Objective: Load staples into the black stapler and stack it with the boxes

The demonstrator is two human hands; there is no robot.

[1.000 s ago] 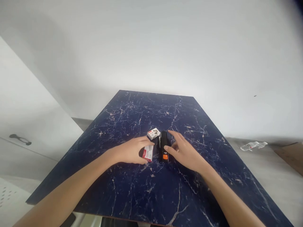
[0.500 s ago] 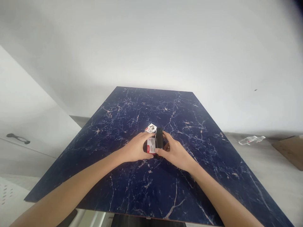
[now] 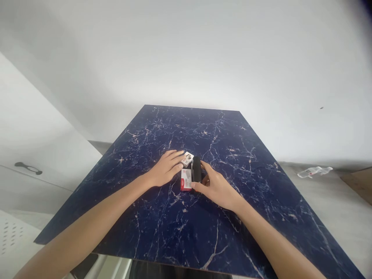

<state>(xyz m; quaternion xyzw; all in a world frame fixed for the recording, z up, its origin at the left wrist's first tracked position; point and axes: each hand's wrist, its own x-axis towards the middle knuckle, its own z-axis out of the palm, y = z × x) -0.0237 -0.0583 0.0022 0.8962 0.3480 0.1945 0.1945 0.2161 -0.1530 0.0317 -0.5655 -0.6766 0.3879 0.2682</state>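
Observation:
My left hand (image 3: 167, 168) lies with its fingers stretched out, the tips touching a small white box (image 3: 188, 159) printed with a dark picture. Nearer to me, a red and white box of staples (image 3: 186, 179) sits on the table. Along the right of both boxes is a black stapler (image 3: 197, 169) with a silvery edge. My right hand (image 3: 216, 186) curves around the stapler's right side and near end. Its thumb reaches to the corner of the red and white box; the other fingertips are partly hidden.
The blue marbled table (image 3: 203, 240) stands close to a pale wall. A cabinet door with a dark handle (image 3: 28, 168) is at the left. On the floor at the right lie a clear plastic wrapper (image 3: 314, 171) and a brown cardboard piece (image 3: 359, 184).
My left hand has slid away from the red and white box, forward and left, and opened flat by the small white box. My right hand stays at the stapler.

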